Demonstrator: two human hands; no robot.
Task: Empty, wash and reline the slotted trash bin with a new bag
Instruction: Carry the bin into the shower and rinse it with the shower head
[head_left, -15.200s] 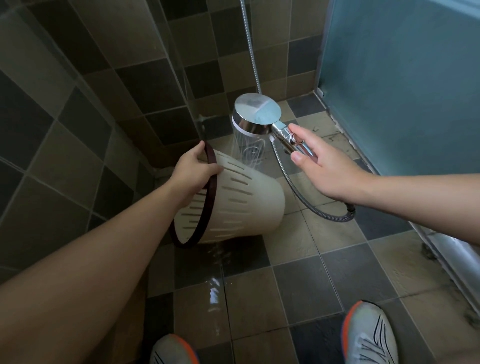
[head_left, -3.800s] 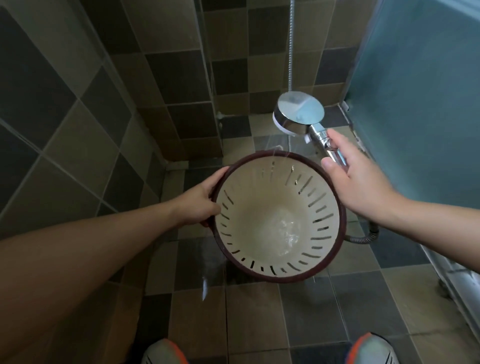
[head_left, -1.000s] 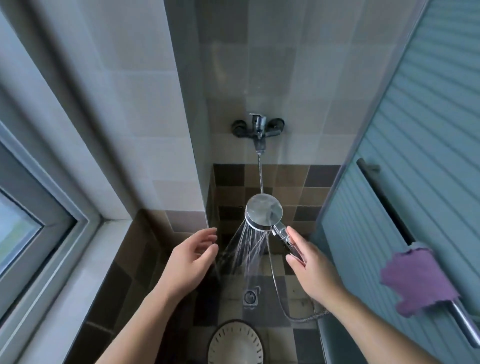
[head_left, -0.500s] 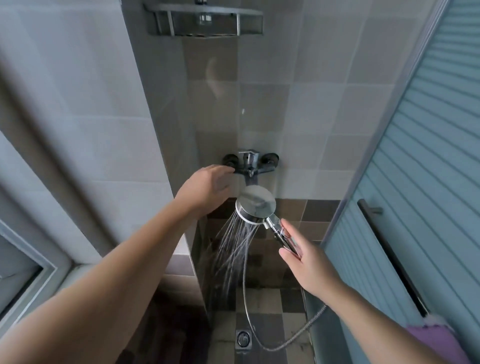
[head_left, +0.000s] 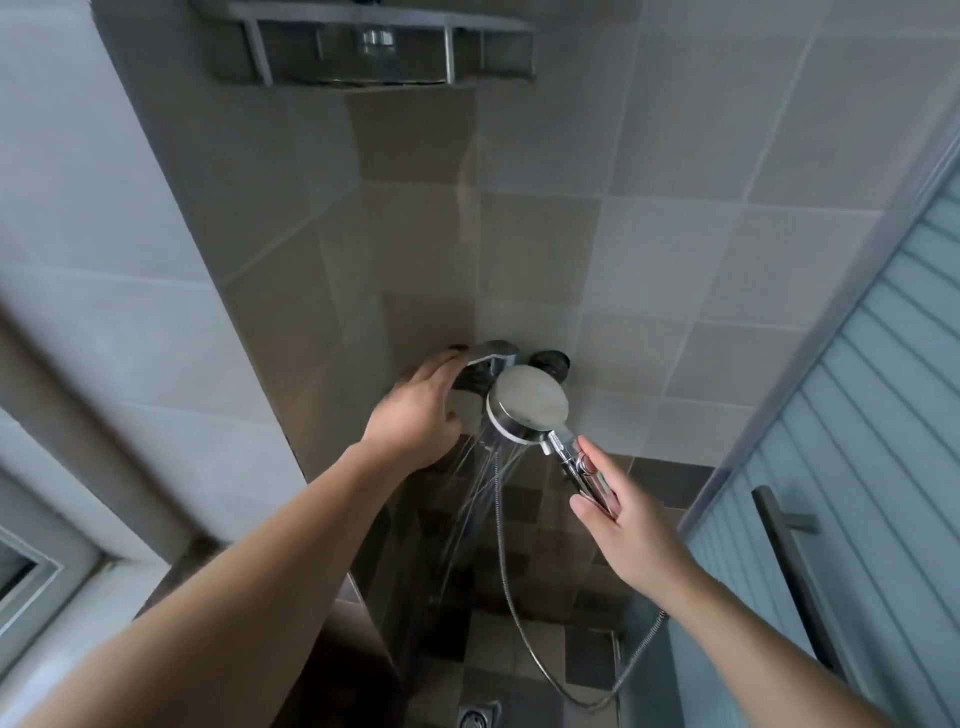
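The floor drain sits at the bottom edge of the view, on the checkered floor tiles. The trash bin is out of view, so its position cannot be told.

The right hand grips the handle of the shower head — fingers curled round the chrome handle, forefinger laid along its top. The round head faces down and to the left, and thin streams of water fall from it toward the floor. The metal hose hangs from the handle, loops low near the floor and rises again on the right, passing behind the right forearm.

The left hand reaches to the wall tap — its fingers curl over the tap's left end and lever. The tap is fixed to the tiled wall just behind the shower head.

A dark bar handle is mounted on the blue ribbed door at the right edge. A metal shelf is fixed to the wall at the top edge.
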